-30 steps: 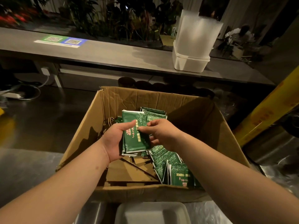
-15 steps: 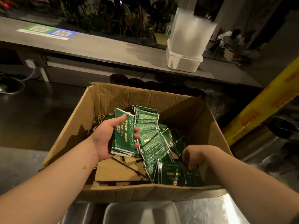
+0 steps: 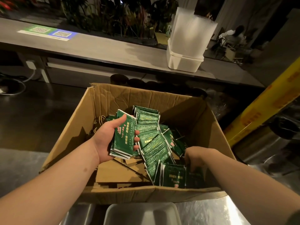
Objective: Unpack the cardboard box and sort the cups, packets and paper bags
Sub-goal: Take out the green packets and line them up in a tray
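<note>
An open cardboard box [image 3: 113, 98] stands in front of me on a metal counter. Inside lie many green packets [image 3: 154, 143] in a loose row, with brown paper bags [image 3: 116, 171] flat beneath them on the left. My left hand [image 3: 107, 135] grips a small stack of green packets [image 3: 124, 135] above the box's left half. My right hand [image 3: 196, 158] reaches down into the near right corner, fingers curled among the packets there; whether they hold any is hidden.
A white tray [image 3: 142, 213] sits just below the box's near wall. On the long grey counter behind stands a white tub [image 3: 185, 62] with translucent stacked cups. A yellow post [image 3: 259, 109] leans at the right. Dark round lids sit behind the box.
My right hand left the stack held by my left hand and dropped to the box's near right corner. The left hand keeps its stack, nearly in the same place.
</note>
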{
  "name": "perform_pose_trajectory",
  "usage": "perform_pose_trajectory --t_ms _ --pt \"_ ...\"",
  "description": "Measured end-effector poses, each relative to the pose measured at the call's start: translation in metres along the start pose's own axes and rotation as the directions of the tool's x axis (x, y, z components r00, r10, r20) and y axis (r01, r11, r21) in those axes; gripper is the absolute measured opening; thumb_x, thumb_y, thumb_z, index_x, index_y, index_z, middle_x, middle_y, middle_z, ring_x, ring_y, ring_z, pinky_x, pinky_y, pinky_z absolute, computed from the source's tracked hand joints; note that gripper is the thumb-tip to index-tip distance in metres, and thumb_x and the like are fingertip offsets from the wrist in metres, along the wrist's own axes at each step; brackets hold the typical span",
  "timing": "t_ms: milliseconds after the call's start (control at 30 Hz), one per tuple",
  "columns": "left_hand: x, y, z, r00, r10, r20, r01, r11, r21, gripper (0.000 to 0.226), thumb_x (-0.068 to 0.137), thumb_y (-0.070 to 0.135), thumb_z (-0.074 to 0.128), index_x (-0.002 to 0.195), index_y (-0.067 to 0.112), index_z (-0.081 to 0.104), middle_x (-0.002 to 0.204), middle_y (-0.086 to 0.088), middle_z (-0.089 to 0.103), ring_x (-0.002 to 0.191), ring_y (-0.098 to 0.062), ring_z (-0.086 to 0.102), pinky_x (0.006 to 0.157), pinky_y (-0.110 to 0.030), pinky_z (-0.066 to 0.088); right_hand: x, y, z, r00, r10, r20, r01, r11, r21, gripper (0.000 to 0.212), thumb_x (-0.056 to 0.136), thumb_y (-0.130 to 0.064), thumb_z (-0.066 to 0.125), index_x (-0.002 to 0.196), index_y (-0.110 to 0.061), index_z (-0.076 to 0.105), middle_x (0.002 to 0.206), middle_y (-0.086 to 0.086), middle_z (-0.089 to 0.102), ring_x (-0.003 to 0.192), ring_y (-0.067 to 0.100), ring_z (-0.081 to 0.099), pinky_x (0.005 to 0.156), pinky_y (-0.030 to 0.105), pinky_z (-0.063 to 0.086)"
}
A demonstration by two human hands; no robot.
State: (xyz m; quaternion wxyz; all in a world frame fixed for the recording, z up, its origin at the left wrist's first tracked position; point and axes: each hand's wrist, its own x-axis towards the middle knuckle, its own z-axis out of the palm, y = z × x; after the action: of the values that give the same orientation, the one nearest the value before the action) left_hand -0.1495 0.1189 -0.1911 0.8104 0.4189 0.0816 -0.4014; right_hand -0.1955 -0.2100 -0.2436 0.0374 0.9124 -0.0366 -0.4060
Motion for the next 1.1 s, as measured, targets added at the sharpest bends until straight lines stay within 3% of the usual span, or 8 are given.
perform_pose_trajectory --t_ms 133,300,500,667,767,833,933,1100 --pt "0.001 0.000 0.000 1.000 0.007 -0.017 -0.007 1.000 0.012 0.065 0.090 0.050 0.060 0.135 0.003 0.059 0.114 -0.021 0.061 0.095 -0.034 0.061 0.084 -0.050 0.052 -0.012 0.008 -0.013 0.997 -0.002 -0.071 0.005 0.999 0.049 0.034 0.090 -0.018 0.076 0.123 -0.014 0.071 0.122 0.004 0.064 0.115 0.022 0.061 0.095 0.032 0.053" --pt "0.001 -0.002 0.001 0.998 0.029 -0.057 -0.027 0.999 0.037 0.061 0.089 0.049 0.059 0.132 0.006 0.062 0.114 -0.021 0.062 0.104 -0.036 0.059 0.086 -0.049 0.052 -0.030 0.015 -0.042 0.988 -0.083 -0.132 0.135 0.880 0.456 0.014 0.093 -0.014 0.071 0.106 -0.018 0.073 0.111 0.006 0.071 0.106 0.022 0.066 0.096 0.040 0.054" --pt "-0.005 -0.001 0.004 0.999 0.028 -0.019 -0.028 0.999 0.021 0.058 0.096 0.058 0.051 0.123 0.012 0.074 0.139 -0.025 0.060 0.128 -0.041 0.059 0.112 -0.061 0.039 -0.029 -0.052 -0.062 0.920 -0.248 -0.304 0.365 0.256 0.895 0.031 0.092 -0.012 0.071 0.118 0.003 0.065 0.105 0.015 0.073 0.089 0.022 0.067 0.065 0.029 0.049" --pt "-0.005 0.000 0.002 0.999 0.005 0.038 -0.006 1.000 0.026 0.065 0.096 0.063 0.045 0.132 0.013 0.067 0.134 -0.025 0.064 0.124 -0.048 0.060 0.112 -0.064 0.037 -0.023 -0.111 -0.076 0.900 -0.335 -0.278 0.284 -0.031 0.958 0.023 0.093 -0.010 0.070 0.112 -0.007 0.057 0.098 0.012 0.070 0.073 0.015 0.067 0.058 0.023 0.051" --pt "-0.007 -0.001 0.003 0.998 0.052 0.042 -0.054 0.998 0.036 0.056 0.092 0.057 0.051 0.123 0.017 0.074 0.129 -0.024 0.067 0.117 -0.046 0.064 0.104 -0.063 0.045 -0.029 -0.130 -0.081 0.909 -0.247 -0.335 0.366 0.093 0.926 0.012 0.093 -0.010 0.071 0.093 -0.005 0.060 0.089 0.009 0.072 0.065 0.013 0.066 0.057 0.025 0.047" --pt "-0.009 -0.001 0.004 0.996 0.071 0.062 -0.071 0.997 0.001 0.044 0.092 0.044 0.055 0.125 0.021 0.073 0.127 -0.023 0.068 0.105 -0.043 0.070 0.091 -0.059 0.054 -0.037 -0.133 -0.085 0.891 -0.193 -0.410 0.446 0.210 0.870 0.023 0.092 -0.013 0.073 0.106 0.003 0.063 0.092 0.012 0.074 0.066 0.017 0.069 0.057 0.027 0.052" --pt "-0.010 -0.001 0.005 0.994 0.082 0.078 -0.077 0.995 -0.067 0.047 0.090 0.025 0.053 0.135 0.022 0.063 0.129 -0.024 0.067 0.103 -0.042 0.071 0.083 -0.056 0.059 -0.044 -0.115 -0.092 0.871 -0.115 -0.478 0.492 0.218 0.843 0.028 0.094 -0.020 0.072 0.115 -0.002 0.063 0.099 0.015 0.073 0.069 0.023 0.072 0.056 0.028 0.056" --pt "-0.006 -0.002 0.002 0.987 0.083 0.137 -0.071 0.993 -0.091 0.052 0.091 0.021 0.051 0.143 0.023 0.056 0.130 -0.028 0.060 0.113 -0.043 0.060 0.098 -0.060 0.048 -0.032 -0.040 -0.067 0.918 -0.050 -0.392 0.313 0.697 0.645 0.012 0.099 -0.016 0.064 0.109 -0.010 0.068 0.095 0.004 0.069 0.070 0.009 0.063 0.057 0.019 0.049"
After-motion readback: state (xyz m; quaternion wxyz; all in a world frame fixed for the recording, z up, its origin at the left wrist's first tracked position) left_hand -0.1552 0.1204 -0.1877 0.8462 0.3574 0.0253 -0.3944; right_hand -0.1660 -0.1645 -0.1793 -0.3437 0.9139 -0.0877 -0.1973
